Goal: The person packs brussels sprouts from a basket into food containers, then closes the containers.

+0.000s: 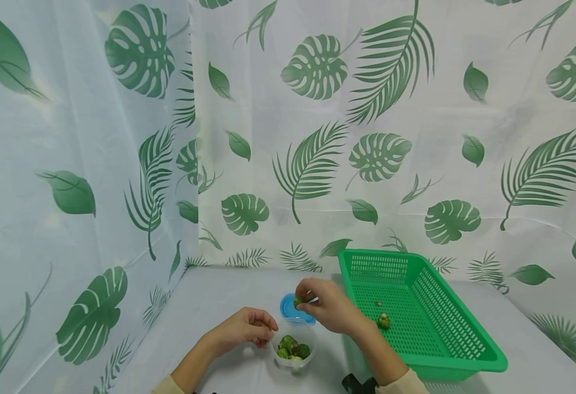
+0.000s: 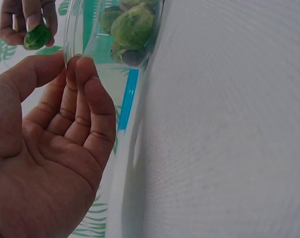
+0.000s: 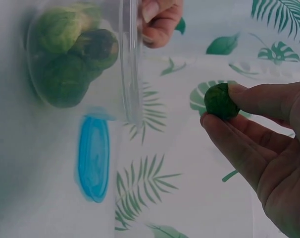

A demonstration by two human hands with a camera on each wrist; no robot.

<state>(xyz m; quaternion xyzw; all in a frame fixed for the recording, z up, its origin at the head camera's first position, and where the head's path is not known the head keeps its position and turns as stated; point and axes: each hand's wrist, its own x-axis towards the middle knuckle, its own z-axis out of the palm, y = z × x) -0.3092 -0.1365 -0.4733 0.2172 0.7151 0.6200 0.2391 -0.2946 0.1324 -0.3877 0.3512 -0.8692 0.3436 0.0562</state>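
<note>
Pinching one sprout (image 1: 298, 301) in its fingers (image 3: 249, 96), the right hand (image 1: 329, 312) hangs above the blue lid (image 1: 288, 310), just behind the tub (image 1: 294, 345) of sprouts. Left hand (image 1: 245, 328): fingers (image 2: 93, 94) loosely curled, tips touching the tub's rim, holding nothing. Green basket (image 1: 465, 355) sits right on the desk (image 1: 219, 295), one sprout inside.

Small speck in the basket (image 1: 470, 350), perhaps debris, unidentifiable.

Head cam high, wide; wrist cams close, both on tub (image 2: 115, 29).
</note>
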